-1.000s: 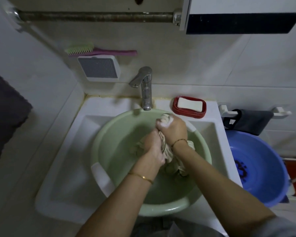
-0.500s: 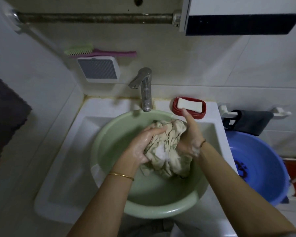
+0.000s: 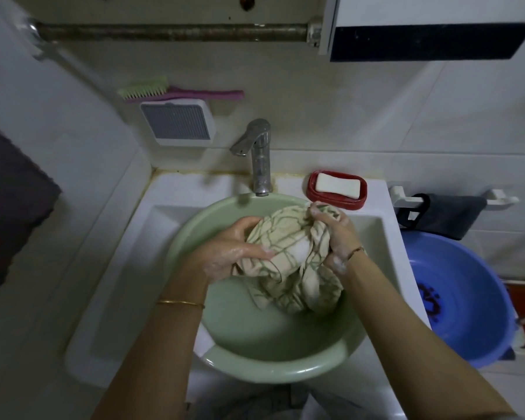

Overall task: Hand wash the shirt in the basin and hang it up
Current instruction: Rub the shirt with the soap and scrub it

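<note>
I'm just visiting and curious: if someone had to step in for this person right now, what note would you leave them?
Left hand: soapy, gripping the shirt from the left.
Right hand: soapy, clutching the shirt's bunched right side.
The shirt is held above the green basin, which sits in the sink under the tap. Soap bar lies in its red dish.
Done: shirt wet and lathered.
Left: finish scrubbing, rinse, wring, hang up.

We see a cream shirt (image 3: 288, 256) crossed with thin green lines, over a pale green basin (image 3: 255, 368) in a white sink (image 3: 109, 298). The white soap bar (image 3: 337, 185) lies in a red dish (image 3: 335, 199). A blue tub (image 3: 467, 298) shows a dark pattern inside. The brush (image 3: 176, 90) has green bristles and a pink handle. We note a gold bangle (image 3: 180, 303).
</note>
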`<state>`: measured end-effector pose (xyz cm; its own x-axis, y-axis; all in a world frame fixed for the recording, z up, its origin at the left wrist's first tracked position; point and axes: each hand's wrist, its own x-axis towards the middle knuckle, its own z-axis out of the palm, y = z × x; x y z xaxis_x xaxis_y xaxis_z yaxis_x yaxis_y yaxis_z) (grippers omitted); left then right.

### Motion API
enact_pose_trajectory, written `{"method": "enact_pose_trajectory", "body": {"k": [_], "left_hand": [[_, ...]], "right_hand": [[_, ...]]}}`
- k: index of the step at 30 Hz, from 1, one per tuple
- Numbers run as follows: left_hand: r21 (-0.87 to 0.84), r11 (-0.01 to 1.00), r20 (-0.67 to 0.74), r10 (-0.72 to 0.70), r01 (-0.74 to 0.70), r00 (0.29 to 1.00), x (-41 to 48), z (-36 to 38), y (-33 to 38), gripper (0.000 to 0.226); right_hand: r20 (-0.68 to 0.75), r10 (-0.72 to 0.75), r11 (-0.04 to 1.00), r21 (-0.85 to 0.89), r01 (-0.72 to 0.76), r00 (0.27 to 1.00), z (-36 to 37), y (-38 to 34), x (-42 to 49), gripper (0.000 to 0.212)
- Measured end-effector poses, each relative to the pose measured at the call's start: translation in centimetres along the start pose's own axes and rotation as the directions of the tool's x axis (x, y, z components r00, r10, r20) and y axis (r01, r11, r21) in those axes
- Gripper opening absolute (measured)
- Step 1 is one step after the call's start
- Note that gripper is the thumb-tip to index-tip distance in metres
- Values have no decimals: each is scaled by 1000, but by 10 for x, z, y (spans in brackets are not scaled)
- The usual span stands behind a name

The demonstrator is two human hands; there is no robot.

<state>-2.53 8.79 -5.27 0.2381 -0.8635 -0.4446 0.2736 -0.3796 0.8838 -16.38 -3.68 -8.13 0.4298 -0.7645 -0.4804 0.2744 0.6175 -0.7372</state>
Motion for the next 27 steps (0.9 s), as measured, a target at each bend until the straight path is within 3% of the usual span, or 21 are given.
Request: {"method": "enact_pose_trajectory", "body": {"k": [2, 4, 6, 8, 9, 11, 14, 17, 19, 21, 24, 25, 27], "left_hand": [[-170, 984, -209, 23, -60, 978, 10, 5, -9, 37], [-369, 917, -404, -11, -152, 915, 27, 15, -15, 14], [-566, 815, -390, -133, -123, 911, 37, 28, -14, 29], [-632, 774, -354, -252, -32, 901, 39, 42, -11, 50], [-642, 766, -346, -272, -15, 898, 40, 49, -12, 51], [-639, 769, -340, -270, -10, 901, 32, 64, -11, 45], [-579, 814, -364, -215, -40, 906, 31, 73, -11, 33], [-578, 815, -368, -217, -39, 904, 36, 58, -9, 33], [-595, 803, -365, -235, -32, 901, 36, 52, -10, 39], [-552, 833, -345, -261, 30, 902, 29, 63, -15, 40], [-422, 906, -452, -197, -14, 870, 25, 77, -11, 26], [-411, 911, -469, -177, -36, 865, 27, 72, -9, 25], [-468, 882, -444, -188, -48, 876, 31, 60, -7, 31]], "right_hand": [[-98, -159, 981, -132, 146, 982, 3, 3, -1, 15], [-50, -307, 898, -347, 272, 950, 11, 9, -14, 13], [153, -414, 733, -529, 428, 897, 28, 20, -33, 7], [337, -472, 482, -675, 559, 815, 42, 33, -47, 25], [369, -493, 381, -722, 577, 788, 46, 37, -47, 32], [329, -507, 288, -806, 517, 796, 49, 29, -38, 38], [218, -472, 318, -862, 395, 854, 49, 15, -21, 31], [338, -471, 69, -907, 416, 815, 49, 30, -27, 19], [404, -476, 56, -872, 486, 781, 50, 36, -37, 17], [366, -408, 68, -901, 428, 836, 50, 25, -26, 17], [224, -376, 272, -901, 338, 899, 47, 4, -10, 17], [257, -371, 240, -902, 359, 893, 47, 7, -15, 17], [377, -364, 55, -904, 423, 852, 50, 24, -31, 14]]}}
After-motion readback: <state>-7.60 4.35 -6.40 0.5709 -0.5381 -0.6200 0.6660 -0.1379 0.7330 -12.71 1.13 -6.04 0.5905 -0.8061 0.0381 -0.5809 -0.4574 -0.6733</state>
